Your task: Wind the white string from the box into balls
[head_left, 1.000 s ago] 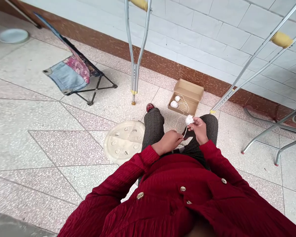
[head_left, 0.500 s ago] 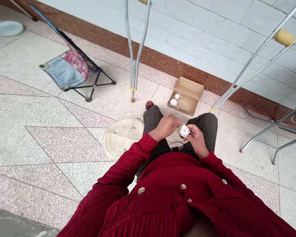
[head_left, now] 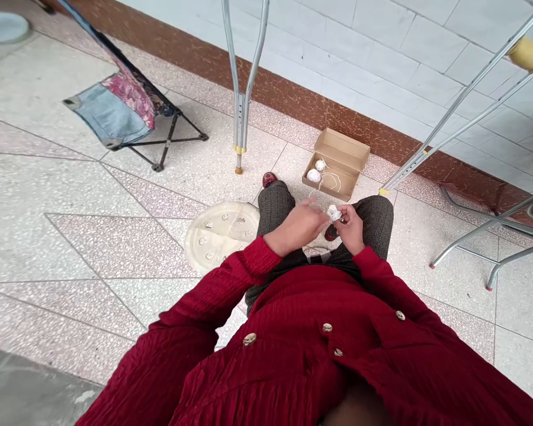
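A small ball of white string [head_left: 334,213] is held over my lap in my right hand [head_left: 352,229], its fingers and thumb closed around the right side. Close against the ball's left side is my left hand [head_left: 298,226], fingers bent and partly blurred, with a faint loop of string at the fingertips. Beyond my knees an open cardboard box [head_left: 353,155] stands on the floor. Inside it lie a larger white ball [head_left: 313,175], a smaller white ball [head_left: 320,164] and loose strands.
A round cream lid [head_left: 224,234] with holes lies left of my leg. One crutch [head_left: 240,127] stands ahead, and another crutch [head_left: 426,151] leans at the right. A folding chair [head_left: 115,115] is on the left; metal chair legs [head_left: 466,236] are on the right.
My left hand has turned and dropped slightly beside the string ball, its fingers now blurred. In my right hand the ball has tilted and shifted a little upward in view.
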The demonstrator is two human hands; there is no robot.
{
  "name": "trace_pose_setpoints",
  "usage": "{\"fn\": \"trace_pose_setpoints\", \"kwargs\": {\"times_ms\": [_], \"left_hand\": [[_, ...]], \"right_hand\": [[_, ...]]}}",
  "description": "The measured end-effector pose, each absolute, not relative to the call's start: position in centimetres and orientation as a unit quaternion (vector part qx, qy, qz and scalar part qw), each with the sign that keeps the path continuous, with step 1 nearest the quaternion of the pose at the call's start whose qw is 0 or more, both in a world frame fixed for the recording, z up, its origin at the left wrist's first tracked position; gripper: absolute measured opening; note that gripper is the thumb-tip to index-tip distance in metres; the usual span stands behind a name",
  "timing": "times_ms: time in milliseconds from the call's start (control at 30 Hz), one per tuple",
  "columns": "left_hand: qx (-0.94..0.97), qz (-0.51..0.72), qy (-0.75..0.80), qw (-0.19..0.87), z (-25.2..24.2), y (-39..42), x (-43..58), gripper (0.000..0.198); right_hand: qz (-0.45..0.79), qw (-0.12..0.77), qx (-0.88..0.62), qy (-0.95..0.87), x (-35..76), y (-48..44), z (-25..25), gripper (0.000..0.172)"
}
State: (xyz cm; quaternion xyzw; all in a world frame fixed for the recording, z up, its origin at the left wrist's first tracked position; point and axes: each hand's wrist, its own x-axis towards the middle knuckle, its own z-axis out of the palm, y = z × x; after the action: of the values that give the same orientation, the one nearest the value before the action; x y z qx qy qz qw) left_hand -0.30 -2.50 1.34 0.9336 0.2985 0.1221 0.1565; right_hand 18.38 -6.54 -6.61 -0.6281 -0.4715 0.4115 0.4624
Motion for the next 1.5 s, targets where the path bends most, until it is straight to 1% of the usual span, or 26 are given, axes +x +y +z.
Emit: {"fn": "trace_pose_setpoints", "kwargs": {"times_ms": [67, 133, 233, 300, 367, 533, 667, 767, 867, 1067, 1233, 1300, 1367, 1433, 1500], "left_hand": [[0.926, 0.157, 0.308, 0.152, 1.5, -0.8, -0.5, 0.033], [0.912, 0.194, 0.31, 0.189, 1.1, 0.6, -0.4, 0.03], [0.863, 0.226, 0.321, 0.319, -0.1, 1.4, 0.1, 0.028], [0.809, 0.231, 0.344, 0.417, -1.0, 1.1, 0.5, 0.032], [0.759, 0.237, 0.366, 0.483, -1.7, 0.5, 0.9, 0.037], [0.668, 0.264, 0.394, 0.574, -2.7, -0.4, 1.1, 0.038], [0.594, 0.278, 0.396, 0.642, -2.9, -0.4, 1.0, 0.042], [0.55, 0.291, 0.398, 0.674, -3.1, -0.6, 1.0, 0.041], [0.513, 0.312, 0.413, 0.685, -3.4, -1.2, 1.1, 0.04], [0.469, 0.331, 0.408, 0.71, -3.8, -2.1, 1.2, 0.042], [0.499, 0.317, 0.393, 0.704, -4.1, -2.5, 0.9, 0.039], [0.558, 0.273, 0.394, 0.677, -4.3, -3.0, 0.8, 0.038], [0.634, 0.21, 0.403, 0.626, -4.3, -3.7, 0.6, 0.04], [0.707, 0.152, 0.414, 0.553, -4.2, -4.7, 0.5, 0.042], [0.778, 0.113, 0.414, 0.459, -3.6, -5.6, 0.3, 0.038]], "right_hand": [[0.444, 0.465, -0.605, -0.47, 17.7, -7.7, -6.2, 0.027], [0.481, 0.477, -0.574, -0.461, 17.0, -8.6, -5.3, 0.028], [0.518, 0.5, -0.536, -0.441, 16.7, -9.1, -3.8, 0.032], [0.534, 0.511, -0.522, -0.426, 16.8, -9.1, -3.3, 0.033], [0.547, 0.512, -0.517, -0.415, 16.9, -9.0, -3.0, 0.036], [0.561, 0.485, -0.512, -0.434, 16.9, -9.0, -2.8, 0.055], [0.551, 0.457, -0.514, -0.473, 16.9, -8.8, -2.4, 0.052], [0.568, 0.453, -0.507, -0.464, 17.0, -8.6, -2.2, 0.055], [0.593, 0.454, -0.499, -0.44, 17.2, -8.3, -2.1, 0.057], [0.613, 0.441, -0.503, -0.421, 17.3, -7.6, -1.4, 0.048], [0.617, 0.446, -0.507, -0.403, 17.1, -7.3, -1.2, 0.044], [0.607, 0.459, -0.517, -0.39, 17.1, -7.1, -1.4, 0.042], [0.581, 0.48, -0.54, -0.375, 17.3, -6.5, -1.9, 0.039], [0.554, 0.499, -0.561, -0.361, 17.7, -5.8, -2.7, 0.037], [0.543, 0.505, -0.57, -0.354, 18.0, -5.2, -3.6, 0.038]]}}
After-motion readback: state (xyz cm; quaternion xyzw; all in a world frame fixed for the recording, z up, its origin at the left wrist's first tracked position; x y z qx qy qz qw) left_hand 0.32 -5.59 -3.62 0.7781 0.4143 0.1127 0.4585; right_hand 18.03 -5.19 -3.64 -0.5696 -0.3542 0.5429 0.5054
